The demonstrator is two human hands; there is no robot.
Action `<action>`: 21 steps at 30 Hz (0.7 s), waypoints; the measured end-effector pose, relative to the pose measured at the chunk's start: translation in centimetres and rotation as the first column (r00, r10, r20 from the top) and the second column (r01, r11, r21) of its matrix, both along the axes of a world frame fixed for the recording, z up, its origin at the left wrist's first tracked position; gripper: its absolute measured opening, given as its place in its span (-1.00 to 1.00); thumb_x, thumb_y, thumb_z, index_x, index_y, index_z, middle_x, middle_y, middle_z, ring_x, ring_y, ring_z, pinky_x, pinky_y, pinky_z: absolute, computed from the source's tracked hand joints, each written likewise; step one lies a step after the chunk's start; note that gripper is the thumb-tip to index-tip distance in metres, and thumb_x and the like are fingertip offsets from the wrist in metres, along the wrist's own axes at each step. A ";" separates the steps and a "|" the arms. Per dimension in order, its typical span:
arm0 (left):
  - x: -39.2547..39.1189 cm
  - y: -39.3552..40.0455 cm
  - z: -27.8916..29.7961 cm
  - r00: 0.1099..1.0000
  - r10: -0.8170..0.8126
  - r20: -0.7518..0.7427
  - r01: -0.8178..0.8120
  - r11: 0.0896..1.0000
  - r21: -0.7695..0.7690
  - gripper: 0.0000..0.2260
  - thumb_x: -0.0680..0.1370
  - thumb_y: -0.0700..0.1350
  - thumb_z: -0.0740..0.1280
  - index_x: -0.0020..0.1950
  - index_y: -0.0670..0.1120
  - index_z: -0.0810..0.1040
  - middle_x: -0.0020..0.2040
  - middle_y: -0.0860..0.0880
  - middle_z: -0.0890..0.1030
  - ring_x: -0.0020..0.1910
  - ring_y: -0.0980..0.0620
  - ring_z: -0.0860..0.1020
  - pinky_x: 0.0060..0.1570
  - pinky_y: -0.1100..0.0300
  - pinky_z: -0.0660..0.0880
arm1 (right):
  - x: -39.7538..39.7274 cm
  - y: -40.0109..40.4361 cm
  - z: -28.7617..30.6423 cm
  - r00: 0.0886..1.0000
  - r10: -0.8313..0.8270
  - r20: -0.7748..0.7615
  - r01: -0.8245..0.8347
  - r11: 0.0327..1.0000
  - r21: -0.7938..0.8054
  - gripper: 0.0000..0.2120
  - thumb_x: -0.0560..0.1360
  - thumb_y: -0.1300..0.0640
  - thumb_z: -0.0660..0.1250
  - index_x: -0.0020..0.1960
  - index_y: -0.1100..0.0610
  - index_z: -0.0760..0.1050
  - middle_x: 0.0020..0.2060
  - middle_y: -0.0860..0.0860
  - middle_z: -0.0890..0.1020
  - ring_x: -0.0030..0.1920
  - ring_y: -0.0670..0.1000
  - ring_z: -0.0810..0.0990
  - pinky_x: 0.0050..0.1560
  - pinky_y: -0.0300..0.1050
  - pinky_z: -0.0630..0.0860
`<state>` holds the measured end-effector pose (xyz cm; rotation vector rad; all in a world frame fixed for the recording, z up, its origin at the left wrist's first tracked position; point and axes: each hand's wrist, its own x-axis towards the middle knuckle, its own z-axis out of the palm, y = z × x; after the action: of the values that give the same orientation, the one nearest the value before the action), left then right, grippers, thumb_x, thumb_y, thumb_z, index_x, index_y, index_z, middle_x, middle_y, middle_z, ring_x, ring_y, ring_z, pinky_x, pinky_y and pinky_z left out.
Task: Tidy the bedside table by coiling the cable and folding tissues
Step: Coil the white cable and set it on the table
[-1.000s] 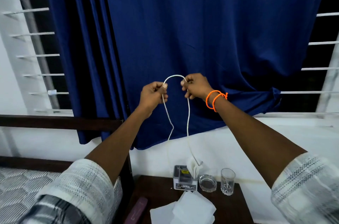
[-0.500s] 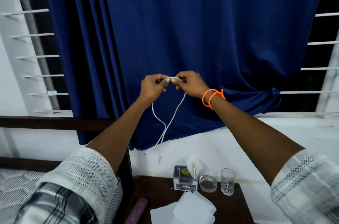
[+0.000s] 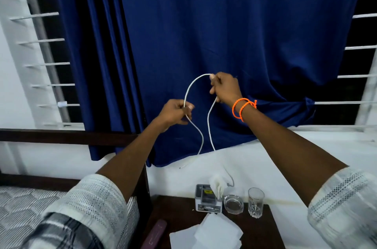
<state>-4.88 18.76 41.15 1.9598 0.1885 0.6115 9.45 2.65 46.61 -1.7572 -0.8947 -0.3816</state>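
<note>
A thin white cable [image 3: 208,122] hangs in the air in front of the blue curtain. My left hand [image 3: 175,113] pinches it at the lower left of an arch. My right hand [image 3: 223,88], with orange bands at the wrist, grips it higher up on the right. Two strands drop from my hands toward the white wall, and their ends are hard to make out against it. Below, white tissues [image 3: 212,232] lie loose on the dark bedside table [image 3: 257,226].
On the table's back edge stand a small grey tissue box [image 3: 206,200], a glass ashtray [image 3: 233,204] and a drinking glass [image 3: 255,205]. A purple flat object [image 3: 154,235] lies at the table's front left. The bed and its dark headboard [image 3: 67,136] are at left.
My hands were close together with the cable bunched between them; now they have moved apart, the right hand higher and the left lower, and a wide arch of cable spans them.
</note>
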 end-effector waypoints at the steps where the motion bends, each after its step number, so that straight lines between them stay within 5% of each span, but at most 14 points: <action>1: 0.0 0.2 0.4 0.999 0.007 0.031 -0.007 1.000 -0.017 -0.84 0.66 -0.11 0.35 0.13 -0.16 0.66 -0.18 -0.12 0.67 -0.13 -0.03 0.69 -0.10 0.03 0.70 | 0.4 -0.3 -0.3 1.000 0.013 -0.011 -0.013 0.999 -0.052 -0.70 0.63 -0.07 0.22 -0.19 0.06 0.50 -0.34 0.03 0.71 -0.65 -0.08 0.52 -0.60 -0.25 0.42; 7: 0.6 0.2 3.3 0.985 0.038 0.167 -0.035 0.999 -0.017 -0.82 0.70 -0.10 0.28 0.11 -0.13 0.66 -0.26 -0.03 0.60 -0.30 0.05 0.62 -0.12 0.04 0.71 | 1.4 -1.5 -2.6 0.990 0.084 -0.113 -0.121 0.919 -0.374 -0.88 0.46 0.10 0.51 -0.14 0.12 0.60 -0.34 0.10 0.72 -0.56 -0.10 0.60 -0.49 -0.21 0.53; 14: 1.5 -0.9 4.3 0.988 0.123 0.094 -0.145 0.947 0.288 -0.81 0.67 -0.08 0.28 0.01 -0.06 0.68 -0.30 0.03 0.60 -0.49 0.22 0.49 -0.44 0.32 0.47 | -1.4 0.7 -1.7 0.950 0.286 -0.124 -0.308 0.923 -0.229 -0.91 0.55 0.11 0.43 -0.02 0.10 0.55 -0.30 0.06 0.70 -0.39 0.01 0.71 -0.50 -0.21 0.53; 21: 0.8 0.0 3.5 0.989 0.074 0.130 -0.086 0.992 0.087 -0.88 0.63 -0.05 0.39 0.03 -0.09 0.66 -0.20 -0.03 0.62 -0.26 0.06 0.60 -0.22 0.20 0.61 | -1.9 1.5 -0.5 0.984 0.158 -0.083 -0.162 0.986 -0.043 -0.87 0.62 0.16 0.31 -0.06 0.18 0.58 -0.23 0.14 0.71 -0.37 0.06 0.73 -0.46 -0.17 0.60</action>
<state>-4.09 18.77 44.69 2.0025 0.1632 0.8071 7.51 4.12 46.13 -1.7192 -0.9880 -0.1845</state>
